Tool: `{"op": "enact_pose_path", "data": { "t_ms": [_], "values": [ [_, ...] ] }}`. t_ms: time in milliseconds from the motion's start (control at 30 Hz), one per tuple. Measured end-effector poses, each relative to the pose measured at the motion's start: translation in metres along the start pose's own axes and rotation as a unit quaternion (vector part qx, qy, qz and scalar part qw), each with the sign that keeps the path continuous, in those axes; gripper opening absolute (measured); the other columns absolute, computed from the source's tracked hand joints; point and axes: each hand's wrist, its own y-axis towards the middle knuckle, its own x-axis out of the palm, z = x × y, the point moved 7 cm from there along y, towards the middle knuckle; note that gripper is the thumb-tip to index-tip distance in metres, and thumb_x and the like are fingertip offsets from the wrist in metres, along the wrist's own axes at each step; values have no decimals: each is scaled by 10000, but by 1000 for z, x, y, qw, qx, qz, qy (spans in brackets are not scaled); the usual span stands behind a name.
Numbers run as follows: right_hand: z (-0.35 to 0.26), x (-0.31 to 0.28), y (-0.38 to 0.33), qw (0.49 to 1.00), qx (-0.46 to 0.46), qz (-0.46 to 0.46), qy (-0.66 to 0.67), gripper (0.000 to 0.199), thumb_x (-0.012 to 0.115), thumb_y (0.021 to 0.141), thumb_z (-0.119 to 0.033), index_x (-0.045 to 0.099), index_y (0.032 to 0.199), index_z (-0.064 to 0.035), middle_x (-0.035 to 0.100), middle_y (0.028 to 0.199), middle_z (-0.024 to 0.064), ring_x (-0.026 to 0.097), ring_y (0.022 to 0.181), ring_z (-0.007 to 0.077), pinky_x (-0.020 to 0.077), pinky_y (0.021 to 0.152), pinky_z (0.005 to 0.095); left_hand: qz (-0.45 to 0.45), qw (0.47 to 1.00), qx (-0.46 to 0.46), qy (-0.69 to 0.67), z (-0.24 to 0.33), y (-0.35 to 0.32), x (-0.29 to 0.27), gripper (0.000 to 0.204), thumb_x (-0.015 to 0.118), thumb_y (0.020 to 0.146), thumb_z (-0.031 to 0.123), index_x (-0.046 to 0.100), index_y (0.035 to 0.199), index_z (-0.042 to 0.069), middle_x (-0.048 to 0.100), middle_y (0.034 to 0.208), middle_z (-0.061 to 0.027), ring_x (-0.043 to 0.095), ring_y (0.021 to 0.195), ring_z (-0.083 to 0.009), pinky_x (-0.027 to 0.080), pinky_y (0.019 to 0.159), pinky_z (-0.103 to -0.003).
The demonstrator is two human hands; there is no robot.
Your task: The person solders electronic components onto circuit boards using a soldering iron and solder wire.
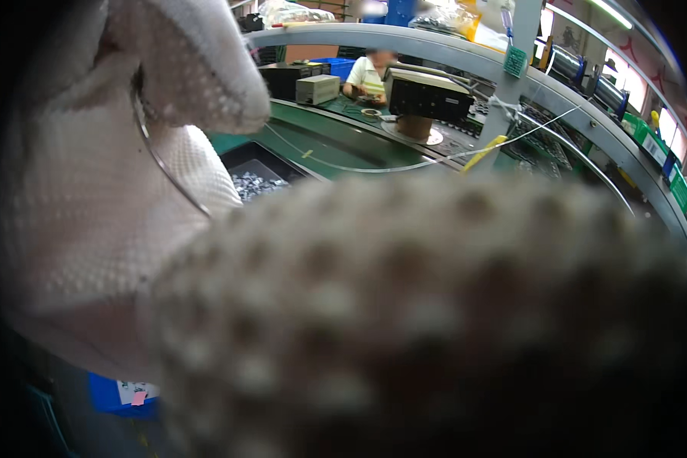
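Crowding your near view, pale textured fingers at left have a thin curved wire against them; whether pinching it, you cannot tell. Beyond lie a green worktop and black tray; far, a person and black box, its label unreadable.

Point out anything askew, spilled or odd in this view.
A blurred, dimpled pale shape fills the lower view, oddly close to the camera and hiding what lies behind it. Further back, a thin white cable sags loosely.
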Motion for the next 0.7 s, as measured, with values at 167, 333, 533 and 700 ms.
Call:
{"op": "enact_pose_path", "data": {
  "t_ms": [167,333,533,700],
  "values": [
    [-9,-14,8,996,43,-76,21,207,527,1023,-250,594,1041,-55,601,815,-8,581,730,106,503,746,281,27,999,18,-11,18,10,-34,508,798,828,286,603,1166,-38,630,1010,-88,538,887,-170,432,734,-275],
    [32,51,-18,906,137,-102,387,97,568,963,-99,647,924,-59,652,825,17,624,803,150,506,782,322,44,998,-38,-37,32,-3,-64,497,793,832,284,604,1163,-37,627,1008,-90,534,896,-172,428,733,-271],
    [34,35,-21,933,113,-71,334,127,566,971,-147,668,970,-73,657,837,12,632,806,124,505,739,274,106,989,-50,-88,47,-18,-84,485,786,837,281,605,1158,-35,623,1006,-93,530,906,-175,423,731,-266],
    [14,1,-14,994,13,-103,38,180,554,983,-168,636,1101,-60,660,906,5,634,836,103,511,753,264,146,977,-34,-151,46,-22,-97,475,780,842,279,606,1154,-34,620,1003,-95,527,915,-177,419,730,-262]
  ]
}}
